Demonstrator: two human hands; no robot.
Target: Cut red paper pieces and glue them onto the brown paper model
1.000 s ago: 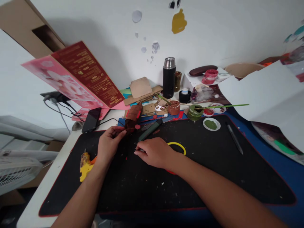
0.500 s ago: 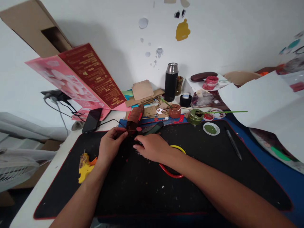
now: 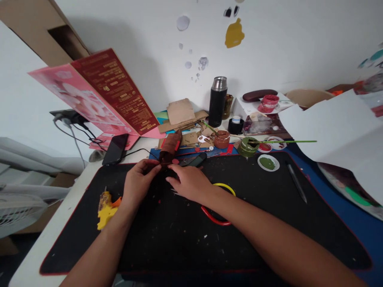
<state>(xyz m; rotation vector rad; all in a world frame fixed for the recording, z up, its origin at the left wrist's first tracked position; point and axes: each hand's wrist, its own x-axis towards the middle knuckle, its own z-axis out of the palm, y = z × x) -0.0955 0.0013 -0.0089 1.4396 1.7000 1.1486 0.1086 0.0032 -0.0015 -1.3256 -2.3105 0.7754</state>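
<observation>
My left hand (image 3: 140,175) is closed, its thumb and fingertips pinching a thin reddish-brown strip (image 3: 165,164) above the mat's back edge. My right hand (image 3: 191,181) is close by on the right, index fingertip at the strip's end and thumb a little apart below it. Just behind the fingers lies a brown rolled piece (image 3: 171,144) with a pointed far end. A small red disc (image 3: 175,161) shows beside the strip. Past my right knuckles lies a dark-handled tool (image 3: 199,160), partly covered. My right wrist crosses over a yellow and red ring (image 3: 216,220).
A yellow glue gun (image 3: 105,211) lies by my left forearm on the black mat (image 3: 179,251). Open paint jars, one brown (image 3: 222,140) and one green (image 3: 247,148), stand behind with brushes. A black thermos (image 3: 218,103), a phone (image 3: 115,149) and a pen (image 3: 297,182) surround the area.
My right hand has moved slightly left and up, its index finger now at the strip. The left hand keeps its pinch. The camera view has shifted a little.
</observation>
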